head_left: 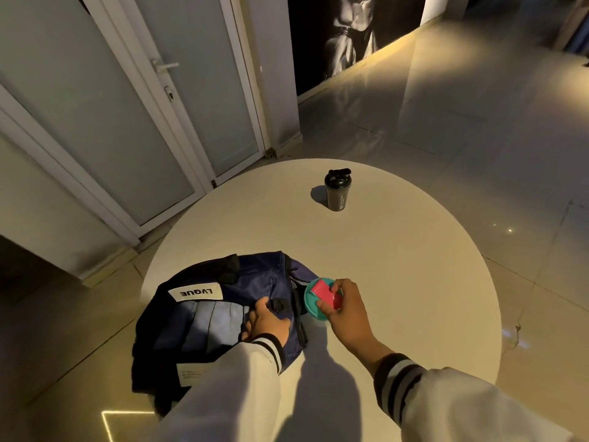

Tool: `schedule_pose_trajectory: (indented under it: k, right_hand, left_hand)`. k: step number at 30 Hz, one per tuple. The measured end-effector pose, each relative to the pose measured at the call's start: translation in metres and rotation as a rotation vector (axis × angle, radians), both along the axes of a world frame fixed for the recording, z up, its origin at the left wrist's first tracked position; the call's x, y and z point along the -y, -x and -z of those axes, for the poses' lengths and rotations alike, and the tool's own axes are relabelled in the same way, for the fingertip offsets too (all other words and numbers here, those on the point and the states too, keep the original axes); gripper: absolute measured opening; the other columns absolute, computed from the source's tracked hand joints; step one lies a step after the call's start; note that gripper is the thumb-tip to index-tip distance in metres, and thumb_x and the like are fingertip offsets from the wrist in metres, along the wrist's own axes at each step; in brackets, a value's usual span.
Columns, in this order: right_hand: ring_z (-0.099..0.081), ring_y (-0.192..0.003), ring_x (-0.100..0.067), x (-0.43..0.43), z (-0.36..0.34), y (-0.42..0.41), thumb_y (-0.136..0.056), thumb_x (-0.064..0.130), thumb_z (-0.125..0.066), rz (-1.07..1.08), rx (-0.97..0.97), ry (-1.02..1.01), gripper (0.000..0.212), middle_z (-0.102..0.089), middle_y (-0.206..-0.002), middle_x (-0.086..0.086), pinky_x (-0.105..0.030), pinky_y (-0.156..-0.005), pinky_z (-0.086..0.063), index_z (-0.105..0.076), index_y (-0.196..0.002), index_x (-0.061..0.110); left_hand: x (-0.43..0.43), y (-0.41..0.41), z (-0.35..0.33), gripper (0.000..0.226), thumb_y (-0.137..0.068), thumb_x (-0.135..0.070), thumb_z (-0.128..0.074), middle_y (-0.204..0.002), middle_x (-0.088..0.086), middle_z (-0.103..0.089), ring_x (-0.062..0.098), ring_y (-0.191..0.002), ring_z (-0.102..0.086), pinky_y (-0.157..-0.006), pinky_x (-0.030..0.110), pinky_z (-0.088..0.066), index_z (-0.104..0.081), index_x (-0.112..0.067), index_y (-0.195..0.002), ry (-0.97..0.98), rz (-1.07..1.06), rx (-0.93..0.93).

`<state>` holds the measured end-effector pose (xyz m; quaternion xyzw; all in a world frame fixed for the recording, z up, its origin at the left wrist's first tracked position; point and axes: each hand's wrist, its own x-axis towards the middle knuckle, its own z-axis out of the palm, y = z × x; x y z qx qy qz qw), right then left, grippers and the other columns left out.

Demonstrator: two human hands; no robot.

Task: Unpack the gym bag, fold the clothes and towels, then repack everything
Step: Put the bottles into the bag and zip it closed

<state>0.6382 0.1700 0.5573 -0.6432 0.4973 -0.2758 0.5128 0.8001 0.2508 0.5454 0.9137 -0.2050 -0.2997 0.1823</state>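
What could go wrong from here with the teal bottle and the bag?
1. The right hand grips the teal bottle by its top alone. If the pink flap pops open, the bottle could drop or spill on the table.
2. The gym bag seems to overhang the table's near edge under the left hand; a tug might slide it off.

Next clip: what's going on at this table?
A person stands at a round table with a dark blue gym bag lying on it. The left hand rests on the bag; whether it grips the fabric is unclear. The right hand grips the top of a teal bottle with a pink cap at the bag's right edge. A black shaker bottle stands farther back. No clothes or towels lie out yet.
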Motion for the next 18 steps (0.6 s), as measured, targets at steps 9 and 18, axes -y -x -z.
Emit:
schedule_pose_trajectory:
  k: [9, 18]
  right_hand:
    - [-0.054, -0.108, -0.017, 0.010, 0.015, -0.026, -0.079, 0.012, -0.079, -0.083, 0.070, -0.049, 0.049, -0.048, -0.117, 0.005, -0.039, -0.087, -0.057, -0.045, -0.108, 0.033]
    - [-0.057, -0.104, -0.019, 0.025, 0.018, -0.019, -0.082, 0.005, -0.076, -0.033, 0.079, -0.024, 0.043, -0.049, -0.112, 0.006, -0.035, -0.085, -0.056, -0.047, -0.104, 0.025]
  left_hand:
    - [0.023, -0.006, 0.020, 0.070, -0.088, -0.025, -0.070, -0.130, 0.016, -0.057, 0.039, -0.117, -0.057, -0.106, 0.051, -0.044, -0.026, -0.027, -0.142, -0.001, -0.130, -0.093]
    - [0.017, -0.033, -0.040, 0.020, -0.097, -0.008, -0.057, -0.106, 0.013, -0.068, 0.032, -0.101, -0.062, -0.082, 0.027, -0.041, -0.066, -0.005, -0.114, 0.391, -0.177, 0.006]
